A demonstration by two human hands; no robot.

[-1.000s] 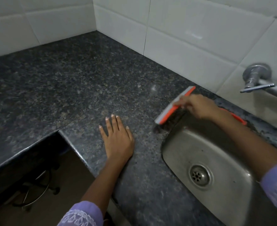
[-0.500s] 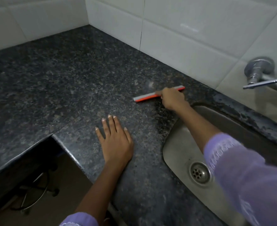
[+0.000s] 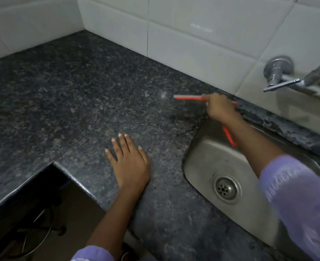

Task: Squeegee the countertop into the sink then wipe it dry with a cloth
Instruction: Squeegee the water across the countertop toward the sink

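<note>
Right hand (image 3: 219, 108) fingers grip the squeegee (image 3: 190, 97), blade lying parallel to the wall just behind the sink (image 3: 202, 162) corner; left hand (image 3: 130, 162), flat, rests on the table (image 3: 61, 95).

Dim, grainy view with wide-angle bending at the edges, faint tile glare, motion-blurred sleeve (image 3: 302, 200).

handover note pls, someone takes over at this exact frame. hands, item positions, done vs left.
Left hand: flat, palm down on the dark speckled granite countertop, holding nothing.
Right hand: grips the orange squeegee with a pale blade, blade near the back wall, just left of the stainless steel sink.
Done: cannot tell how much is squeegeed; a dark wet patch shows by the sink corner.
Left: pull water into the sink, then wipe dry. No cloth in view.
</note>
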